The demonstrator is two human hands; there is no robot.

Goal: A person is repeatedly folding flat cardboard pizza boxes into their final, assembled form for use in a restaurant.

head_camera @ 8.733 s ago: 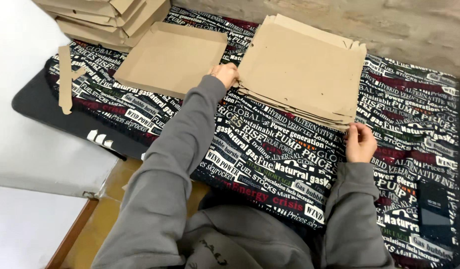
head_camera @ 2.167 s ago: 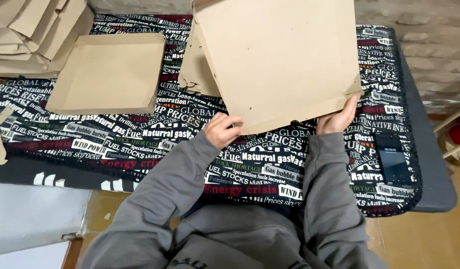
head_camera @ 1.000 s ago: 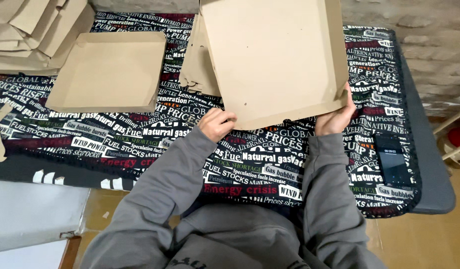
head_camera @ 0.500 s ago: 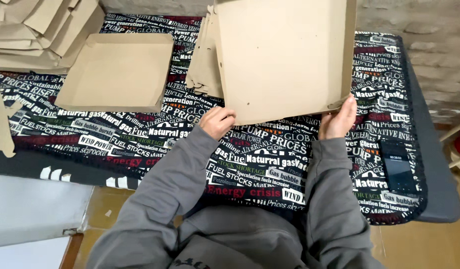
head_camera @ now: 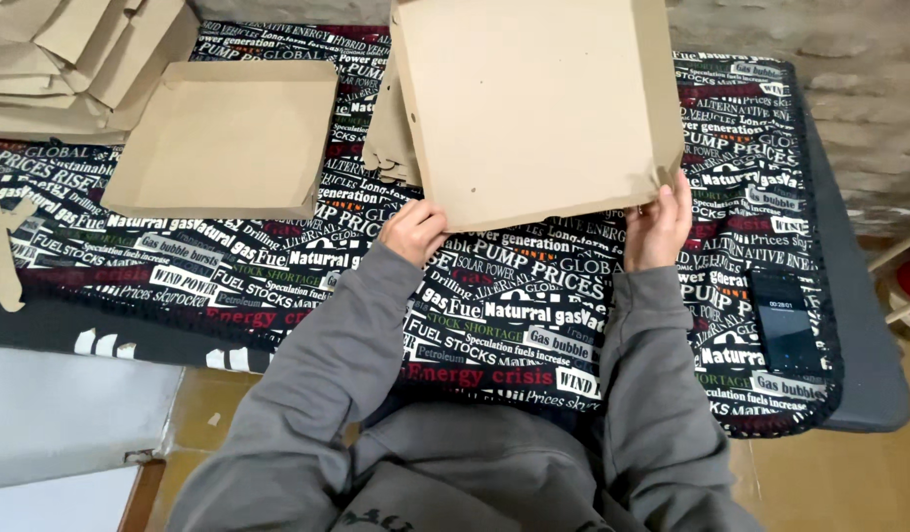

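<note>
- Wearing grey sweatshirt sleeves (head_camera: 317, 394), my two arms reach forward from the bottom of the view over the counter (head_camera: 869, 325), which is covered by a black cloth printed with white and red lettering (head_camera: 514, 325).
- My left hand (head_camera: 413, 229) is curled at the lower left corner of a large flat brown cardboard sheet (head_camera: 534, 108), fingers folded in against its bottom edge; how firm the grip is I cannot tell.
- My right hand (head_camera: 658, 225) pinches the lower right corner of that same sheet, thumb and fingers closed on the edge.
- Between my hands the sheet stands tilted up off the cloth, its broad face turned to me, its top edge cut off by the top of the view.
- A dark phone with a lit screen (head_camera: 785, 323) lies flat on the cloth near my right arm, well apart from the sheet.
- Behind the raised sheet, at its left side, a pile of more flat brown cardboard blanks (head_camera: 388, 138) peeks out on the cloth.
- Further left lies a folded shallow brown cardboard tray (head_camera: 223, 138), open side up.
- In the far left corner sits a heap of brown cardboard pieces (head_camera: 70, 59), stacked unevenly.
</note>
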